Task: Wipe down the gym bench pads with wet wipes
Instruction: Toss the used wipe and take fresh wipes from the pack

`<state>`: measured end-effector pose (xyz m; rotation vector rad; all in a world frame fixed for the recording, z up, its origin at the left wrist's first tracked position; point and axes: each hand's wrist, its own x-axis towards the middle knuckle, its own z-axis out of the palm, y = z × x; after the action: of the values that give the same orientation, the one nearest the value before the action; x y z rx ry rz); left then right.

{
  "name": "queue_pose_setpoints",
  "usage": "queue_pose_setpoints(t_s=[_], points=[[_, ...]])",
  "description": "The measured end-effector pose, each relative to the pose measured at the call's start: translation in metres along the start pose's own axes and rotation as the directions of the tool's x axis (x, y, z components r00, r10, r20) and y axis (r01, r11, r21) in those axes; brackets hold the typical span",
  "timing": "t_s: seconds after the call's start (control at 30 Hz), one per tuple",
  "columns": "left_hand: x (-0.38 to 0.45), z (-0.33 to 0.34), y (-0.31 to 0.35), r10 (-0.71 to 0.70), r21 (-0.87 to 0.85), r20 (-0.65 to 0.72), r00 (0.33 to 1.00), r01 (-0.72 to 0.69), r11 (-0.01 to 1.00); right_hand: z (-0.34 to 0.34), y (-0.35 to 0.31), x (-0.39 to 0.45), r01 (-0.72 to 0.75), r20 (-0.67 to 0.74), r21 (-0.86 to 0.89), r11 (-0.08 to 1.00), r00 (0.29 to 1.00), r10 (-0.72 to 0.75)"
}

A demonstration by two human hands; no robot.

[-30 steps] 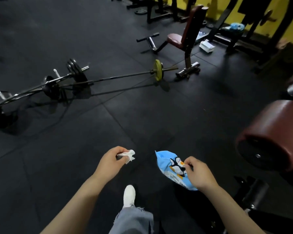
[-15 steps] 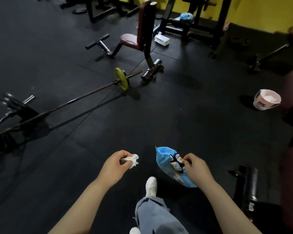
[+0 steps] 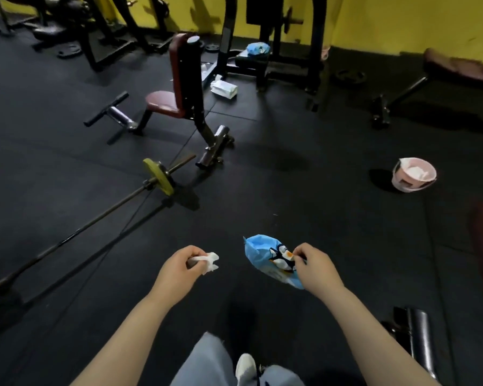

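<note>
My left hand (image 3: 179, 270) pinches a crumpled white wet wipe (image 3: 210, 262) in front of me. My right hand (image 3: 317, 267) holds a blue wet-wipe pack (image 3: 265, 254) with a penguin print. Both hang over the black floor. An upright bench with maroon seat pad (image 3: 163, 104) and maroon back pad (image 3: 176, 59) stands ahead to the left. A flat bench with a maroon pad (image 3: 463, 68) sits at the far right by the yellow wall.
A barbell with a yellow plate (image 3: 158, 176) lies on the floor at the left. A pink bucket (image 3: 413, 175) holding white wipes stands at the right. A white box (image 3: 224, 89) lies behind the upright bench. Black machines line the wall. A dark roller (image 3: 414, 334) is at the lower right.
My view has swung right and I have stepped forward: the barbell slid left, the pink bucket and the flat bench came into view. Both hands keep their hold.
</note>
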<state>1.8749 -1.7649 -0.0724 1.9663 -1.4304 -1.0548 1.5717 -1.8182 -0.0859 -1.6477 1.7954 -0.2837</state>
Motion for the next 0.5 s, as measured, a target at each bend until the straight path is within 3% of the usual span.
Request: queue_pose_setpoints(t_s=[0.27,0.5], points=[[0.196,0.036,0.089,0.128,0.063,0.185,0.974,-0.141,0.988,-0.062,0.029,0.131,-0.192,-0.076,0.076,0.978,0.977,0.197],[0.366,0.079,0.192,0.180,0.153,0.373,0.910,-0.252,0.956,-0.131,0.043,0.239,-0.359,-0.199,0.187,0.914,0.897,0.394]])
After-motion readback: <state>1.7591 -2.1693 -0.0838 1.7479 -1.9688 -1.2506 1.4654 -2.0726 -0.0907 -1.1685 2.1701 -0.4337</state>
